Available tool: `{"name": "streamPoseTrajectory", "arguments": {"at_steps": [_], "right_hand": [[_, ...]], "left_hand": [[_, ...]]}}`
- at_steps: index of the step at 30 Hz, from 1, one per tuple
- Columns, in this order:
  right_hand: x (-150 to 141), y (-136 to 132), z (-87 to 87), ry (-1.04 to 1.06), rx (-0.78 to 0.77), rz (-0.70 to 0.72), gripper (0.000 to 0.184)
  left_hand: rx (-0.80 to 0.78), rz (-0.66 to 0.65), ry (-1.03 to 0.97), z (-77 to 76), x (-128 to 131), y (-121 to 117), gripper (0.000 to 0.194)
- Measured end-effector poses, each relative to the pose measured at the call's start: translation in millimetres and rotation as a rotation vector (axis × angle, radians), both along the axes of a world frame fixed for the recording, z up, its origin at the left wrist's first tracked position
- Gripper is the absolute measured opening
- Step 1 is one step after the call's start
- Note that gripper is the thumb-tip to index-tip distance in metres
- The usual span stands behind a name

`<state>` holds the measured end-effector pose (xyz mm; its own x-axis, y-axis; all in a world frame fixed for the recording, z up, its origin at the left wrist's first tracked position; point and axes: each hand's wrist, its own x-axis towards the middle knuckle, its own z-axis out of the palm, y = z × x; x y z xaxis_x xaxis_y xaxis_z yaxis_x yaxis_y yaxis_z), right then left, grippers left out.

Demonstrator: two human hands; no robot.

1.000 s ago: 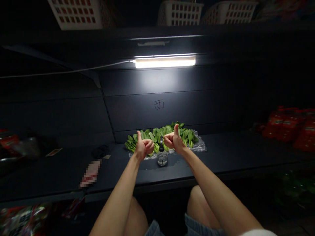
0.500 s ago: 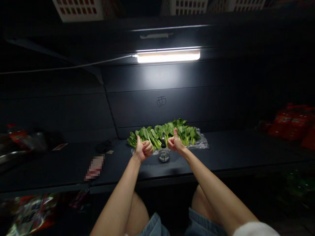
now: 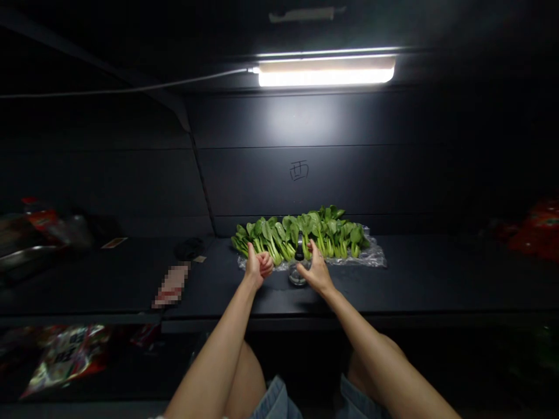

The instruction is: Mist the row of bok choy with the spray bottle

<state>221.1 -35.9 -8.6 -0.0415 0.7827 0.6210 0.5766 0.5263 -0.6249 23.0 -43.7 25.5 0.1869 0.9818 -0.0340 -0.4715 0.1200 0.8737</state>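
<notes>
Left hand: one, on the left, thumb up, fingers folded in a fist, nothing visible in it.
Right hand: one, and here's the change: thumbs-up half a second ago, now half opened, thumb and fingers spread, gripping nothing I can see. I'd read that as attention shifting to the bottle; can't tell if they touch.
Clear round bottle with black top: one, on the dark flat shelf, between the hands.
Crinkly clear plastic sheet: seemingly one, under the greens.
Pale-stalked leafy greens: one row, far side, too overlapped to count.
</notes>
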Motion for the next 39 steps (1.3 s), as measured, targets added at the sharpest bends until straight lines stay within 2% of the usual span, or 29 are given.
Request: {"name": "streamPoseTrajectory", "arguments": {"at_steps": [3,6,9,12,15,18,20,22,25,27,32,39], "right_hand": [[-11.4,10.4,-7.3,0.040,-0.069,-0.030,0.095],[-19.8,19.0,-7.3,0.100,-0.097,-0.067,0.095],[-22.8,24.1,-3.3,0.141,-0.104,-0.064,0.071],[-22.1,25.7,2.3,0.123,-0.149,0.013,0.040],[-19.1,27.3,7.3,0.178,-0.170,0.030,0.031],[-13.8,31.6,10.5,0.202,-0.170,0.021,0.030],[-9.7,35.1,11.6,0.191,-0.158,0.003,0.029],[-6.3,38.4,12.3,0.189,-0.134,-0.021,0.030],[-4.4,42.1,13.3,0.157,-0.128,-0.042,0.028],[-5.0,43.6,14.7,0.103,-0.143,-0.031,0.028],[-5.9,45.7,20.5,-0.031,-0.169,0.004,0.034],[1.0,50.9,22.7,-0.081,-0.142,-0.016,0.038]], "left_hand": [[-0.016,0.077,0.075,-6.2,1.3,4.2,0.073],[-0.018,0.147,0.196,-11.4,3.9,8.6,0.074],[0.014,0.242,0.350,-18.7,6.5,15.0,0.067],[0.127,0.418,0.528,-28.1,8.0,24.3,0.047],[0.179,0.546,0.607,-36.7,6.0,33.9,0.027],[0.236,0.733,0.787,-41.7,2.6,40.7,0.019],[0.282,0.856,1.013,-42.8,3.0,43.4,0.024],[0.262,0.905,1.227,-42.3,7.4,45.3,0.038],[0.178,0.885,1.440,-40.8,19.8,48.2,0.064],[0.164,0.856,1.520,-40.6,27.6,49.8,0.071],[0.169,0.842,1.549,-43.0,27.7,51.4,0.059],[0.186,0.880,1.209,-48.2,1.8,60.7,0.056]]}}
